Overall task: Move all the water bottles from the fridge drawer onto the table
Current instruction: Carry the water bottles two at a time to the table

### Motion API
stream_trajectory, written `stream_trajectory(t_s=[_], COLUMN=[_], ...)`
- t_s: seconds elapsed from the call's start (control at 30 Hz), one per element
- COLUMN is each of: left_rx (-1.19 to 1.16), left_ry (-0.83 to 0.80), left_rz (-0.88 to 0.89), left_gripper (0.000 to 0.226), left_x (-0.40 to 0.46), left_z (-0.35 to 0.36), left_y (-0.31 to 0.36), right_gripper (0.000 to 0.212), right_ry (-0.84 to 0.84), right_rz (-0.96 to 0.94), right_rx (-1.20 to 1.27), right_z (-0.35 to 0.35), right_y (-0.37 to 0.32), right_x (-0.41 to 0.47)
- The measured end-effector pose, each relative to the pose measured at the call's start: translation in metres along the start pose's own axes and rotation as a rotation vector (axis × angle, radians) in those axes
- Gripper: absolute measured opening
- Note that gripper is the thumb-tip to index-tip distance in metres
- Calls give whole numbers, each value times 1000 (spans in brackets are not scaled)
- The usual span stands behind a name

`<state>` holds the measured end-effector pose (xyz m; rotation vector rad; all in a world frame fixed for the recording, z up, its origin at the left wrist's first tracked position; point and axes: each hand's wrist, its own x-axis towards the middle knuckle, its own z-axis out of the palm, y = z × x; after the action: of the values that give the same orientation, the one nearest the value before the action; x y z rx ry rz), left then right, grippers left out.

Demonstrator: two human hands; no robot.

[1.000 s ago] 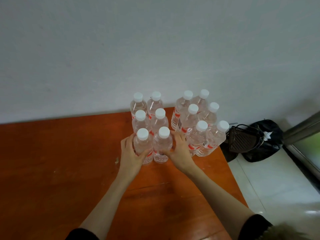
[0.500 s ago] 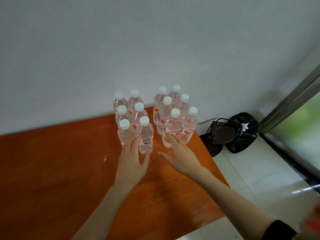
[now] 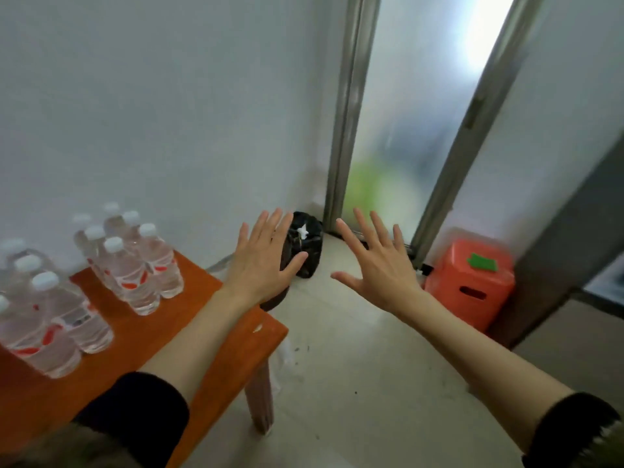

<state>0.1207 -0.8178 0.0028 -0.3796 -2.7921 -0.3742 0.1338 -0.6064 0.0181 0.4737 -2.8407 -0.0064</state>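
Item: water bottles (image 3: 135, 265), clear plastic with white caps and red-marked labels, standing upright in two close clusters on the orange-brown table (image 3: 216, 336); one cluster at the far left edge of view, partly cut off, the second just right of it near the table's back edge. Judged handling: filled, so moderately heavy for their size; thin walls likely to give under a hard squeeze; smooth and possibly slick if cold. Best taken round the mid-body at the label, or at the neck under the cap. Tightly packed neighbours could topple if knocked. Left hand (image 3: 265, 261): fingers straight and spread, palm facing away, holding nothing, raised past the table's right corner, to the right of the nearer cluster and clear of it. Behind it on the floor, a black bag (image 3: 305, 248) against the wall. Right hand (image 3: 380, 265): likewise spread and empty, over the tiled floor, well apart from all bottles. Further right: a frosted door in a metal frame (image 3: 344, 113), an orange plastic stool (image 3: 472, 282). Fridge drawer: not in view; whether any bottles remain in it cannot be told.
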Motion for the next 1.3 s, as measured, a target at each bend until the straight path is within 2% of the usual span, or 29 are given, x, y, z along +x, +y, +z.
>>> stream_trajectory(t_s=[0.2,0.37,0.6,0.83,1.2,1.3], left_rx=[-156,-219,-280,-357,-361,-361], left_ry=[-64,-78,-122,-210,-350,-378], left_rz=[231,499,762,832,946,943], left_gripper=[76,90,83,71,73,72], left_x=[31,47,81,133,195,208], left_z=[33,63,124,188,261,280], left_y=[160,282,425,541,695,736], right_gripper=[85,86,85,86,86,105], right_ry=[-1,-19,7,-64,-90,-111], right_rz=[312,530,781,933,1064,1076], right_rx=[-121,-186,-214,-271,-236,-215], right_z=[-34,-54,-59,-48,-28,-16], right_y=[128,209,315,433,594,642], right_x=[-109,-189,-261,-290,-328,-342])
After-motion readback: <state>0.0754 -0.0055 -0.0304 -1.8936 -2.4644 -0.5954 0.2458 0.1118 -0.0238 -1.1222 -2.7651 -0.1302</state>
